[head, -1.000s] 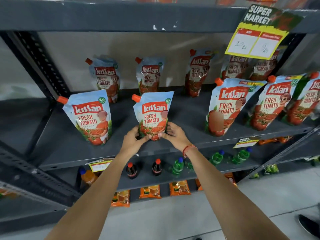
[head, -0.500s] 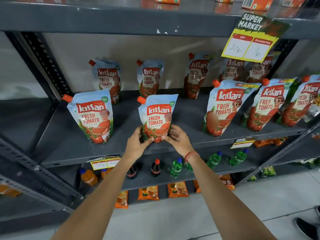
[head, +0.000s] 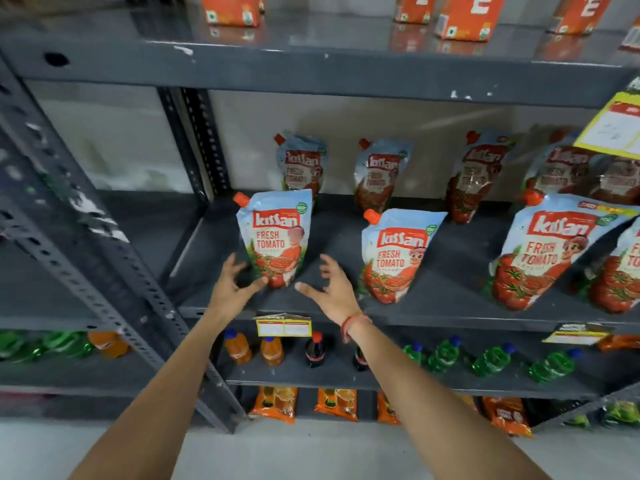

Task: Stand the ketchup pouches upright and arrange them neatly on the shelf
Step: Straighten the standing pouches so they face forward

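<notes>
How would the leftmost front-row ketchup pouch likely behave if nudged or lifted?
The leftmost front pouch looks soft-walled, so it would probably flex under the fingers rather than stay stiff. It bulges low down, suggesting weight near the base. Standing on a narrow bottom and leaning slightly, it could tip if the left hand pushed it high.

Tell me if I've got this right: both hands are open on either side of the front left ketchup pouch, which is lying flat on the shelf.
Not quite. In the head view the front left ketchup pouch stands upright on the shelf, not flat. The rest holds: the left hand and right hand are open on either side of it.
</notes>
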Motion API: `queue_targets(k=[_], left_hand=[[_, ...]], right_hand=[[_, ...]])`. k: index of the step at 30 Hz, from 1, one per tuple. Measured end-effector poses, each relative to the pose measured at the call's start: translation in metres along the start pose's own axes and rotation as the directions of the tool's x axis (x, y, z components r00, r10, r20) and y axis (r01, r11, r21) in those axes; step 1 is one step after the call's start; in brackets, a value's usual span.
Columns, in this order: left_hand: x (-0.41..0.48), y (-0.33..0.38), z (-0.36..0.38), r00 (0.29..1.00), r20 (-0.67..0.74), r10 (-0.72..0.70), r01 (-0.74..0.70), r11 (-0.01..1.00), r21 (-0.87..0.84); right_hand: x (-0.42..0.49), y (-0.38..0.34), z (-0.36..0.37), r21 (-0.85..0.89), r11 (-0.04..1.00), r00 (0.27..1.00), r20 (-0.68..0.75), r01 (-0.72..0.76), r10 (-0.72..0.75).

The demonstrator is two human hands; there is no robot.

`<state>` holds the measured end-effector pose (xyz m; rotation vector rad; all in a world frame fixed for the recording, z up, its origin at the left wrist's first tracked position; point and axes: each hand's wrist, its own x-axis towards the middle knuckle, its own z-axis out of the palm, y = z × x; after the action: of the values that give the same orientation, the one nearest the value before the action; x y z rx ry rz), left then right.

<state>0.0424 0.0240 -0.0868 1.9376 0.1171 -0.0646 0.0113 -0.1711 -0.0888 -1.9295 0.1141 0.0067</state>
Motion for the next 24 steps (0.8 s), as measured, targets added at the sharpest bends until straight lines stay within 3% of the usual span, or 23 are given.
queue_targets(k=[4, 19, 24], left_hand=[[0.013, 0.003, -0.001, 0.983, 0.181, 0.031, -0.039, 0.998, 0.045], [-0.009, -0.003, 0.009, 0.97, 0.211, 0.118, -0.145, 0.982, 0.117], [-0.012, 0.002, 0.009, 0.977, 0.196, 0.087, -0.118, 0.982, 0.15]], right_hand=[[0.028, -0.012, 0.011, 0.003, 0.999, 0.99, 0.138, -0.034, 0.034], [0.002, 0.003, 0.005, 0.037, 0.999, 0.999, 0.051, 0.018, -0.02], [-0.004, 0.0, 0.004, 0.04, 0.999, 0.998, 0.054, 0.017, -0.019]])
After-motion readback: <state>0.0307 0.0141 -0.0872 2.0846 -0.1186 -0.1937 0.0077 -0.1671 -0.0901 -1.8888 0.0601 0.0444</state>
